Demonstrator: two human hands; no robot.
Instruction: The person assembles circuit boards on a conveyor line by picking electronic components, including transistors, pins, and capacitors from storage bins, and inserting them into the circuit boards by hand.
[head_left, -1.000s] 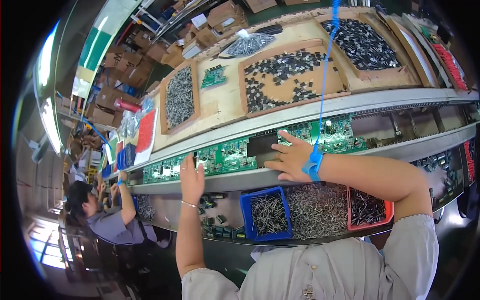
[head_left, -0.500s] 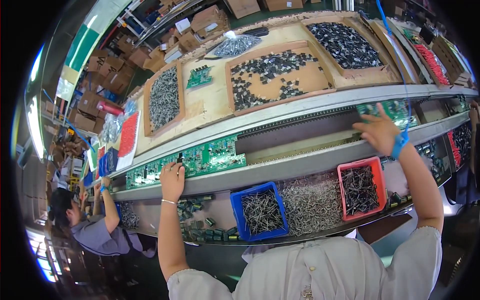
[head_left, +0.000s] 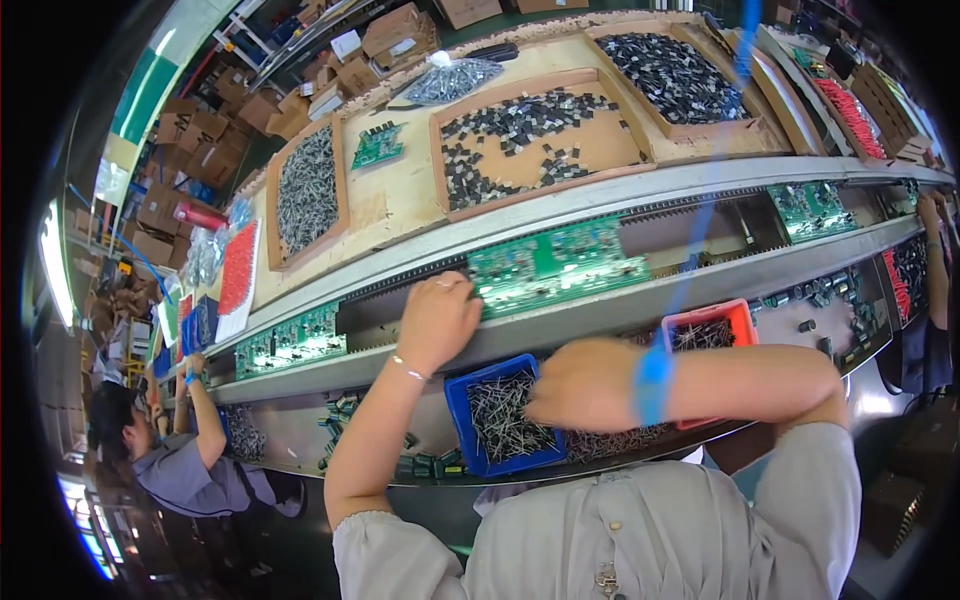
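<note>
My left hand (head_left: 440, 320) lies on the conveyor rail, its bent fingers on the left edge of a green circuit board (head_left: 560, 262). My right hand (head_left: 585, 385), with a blue wrist strap (head_left: 655, 380) and cord, curls down at the right rim of a blue bin (head_left: 497, 420) full of thin metal-legged parts. What its fingers hold is hidden. A loose pile of the same parts (head_left: 610, 440) lies beside the bin, under that hand.
A red bin (head_left: 712, 330) stands right of my hand. More boards (head_left: 810, 205) (head_left: 290, 340) sit along the conveyor. Wooden trays (head_left: 540, 135) of dark parts fill the shelf behind. A co-worker (head_left: 170, 465) sits at left; another person's arm (head_left: 935, 260) is at right.
My right hand left the board at the far right of the conveyor and came down to the blue bin. My left hand stays at the edge of its board.
</note>
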